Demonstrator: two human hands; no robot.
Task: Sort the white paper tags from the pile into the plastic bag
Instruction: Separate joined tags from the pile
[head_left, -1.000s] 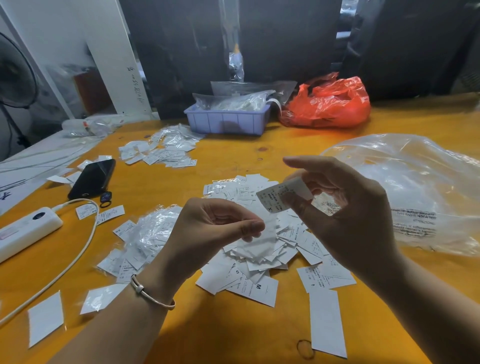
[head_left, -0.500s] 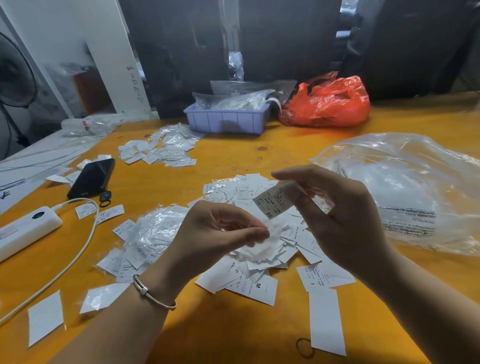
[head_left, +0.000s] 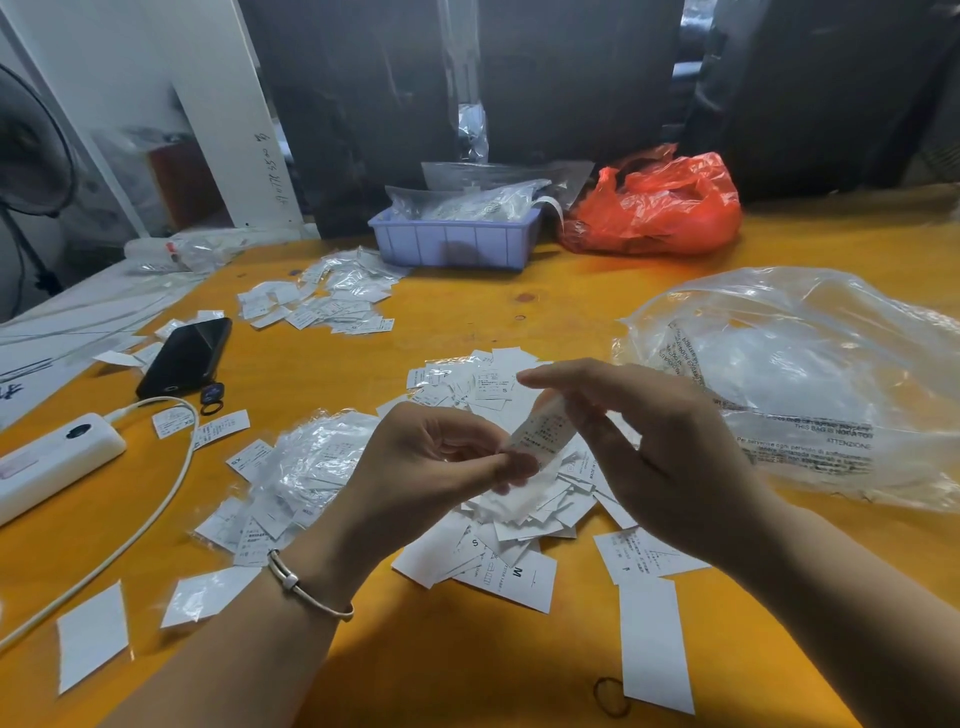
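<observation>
On the far left of the yellow counter (head_left: 467, 322) lie a white power bank (head_left: 49, 462) with its cable, and a black phone (head_left: 186, 357); a heap of tags in clear sleeves (head_left: 306, 467) sits just right of them. The left hand (head_left: 421, 467), with a thin bracelet (head_left: 306, 587) at the wrist, has its fingers curled; its thumb and fingertip pinch the low end of one white paper tag (head_left: 540, 434); the right hand (head_left: 660, 457) holds the top end of the same tag between thumb and fingers, with the first finger out straight; so both grips grasp this one tag, which hangs tilted in the air between the two hands, above the pile of white tags (head_left: 509, 514). The pile is partly hidden under both hands; the small print on the held tag is too blurry to read. To the right, the big clear plastic bag (head_left: 810, 384) lies crumpled on the counter, near the right hand but not touching it; its right side is cut off by the edge; what is inside looks pale and foggy.
</observation>
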